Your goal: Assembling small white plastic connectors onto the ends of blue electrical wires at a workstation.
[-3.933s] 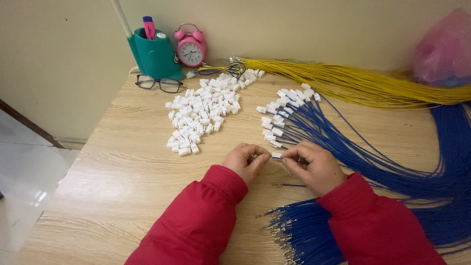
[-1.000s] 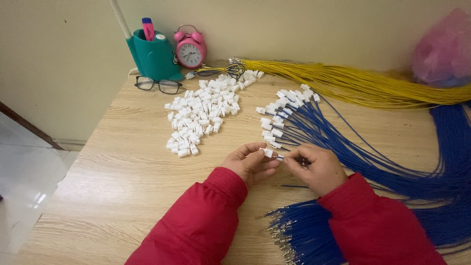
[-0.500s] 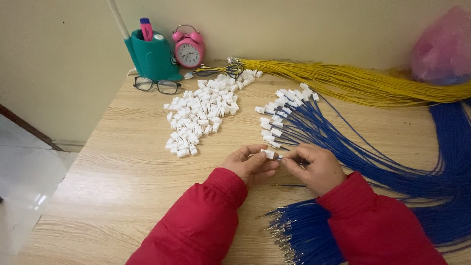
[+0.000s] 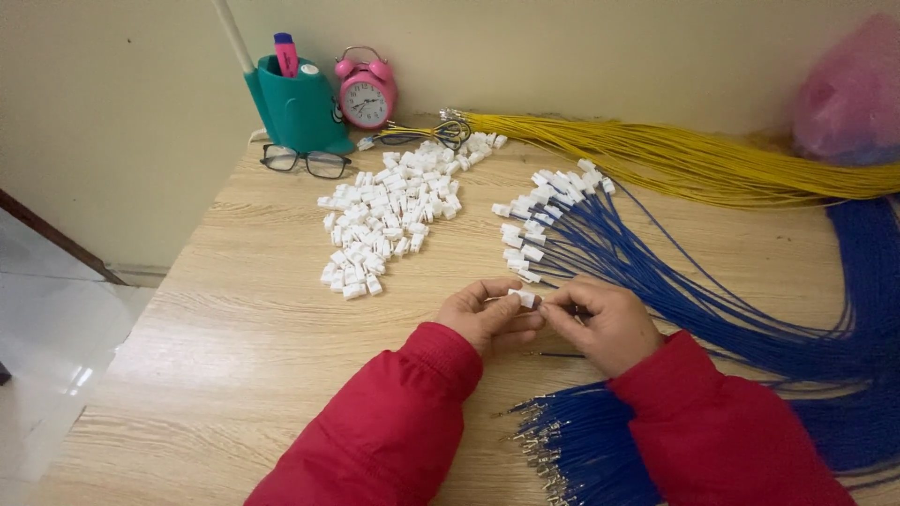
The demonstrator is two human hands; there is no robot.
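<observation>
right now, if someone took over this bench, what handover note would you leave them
Left hand: pinches a small white connector.
Right hand: meets it at the connector, holding a blue wire; how far it is seated cannot be seen.
Done: a fan of blue wires with white connectors fitted lies beyond the hands.
Left: pile of loose connectors on the wooden table, bare-ended blue wires by the right sleeve, yellow wire bundle at the back.

A small white connector (image 4: 526, 298) sat pinched between both hands' fingertips above the table's (image 4: 234, 319) middle, lying roughly level. A blue wire (image 4: 600, 281) seemed to enter it from the right, running toward the table's right edge.
</observation>
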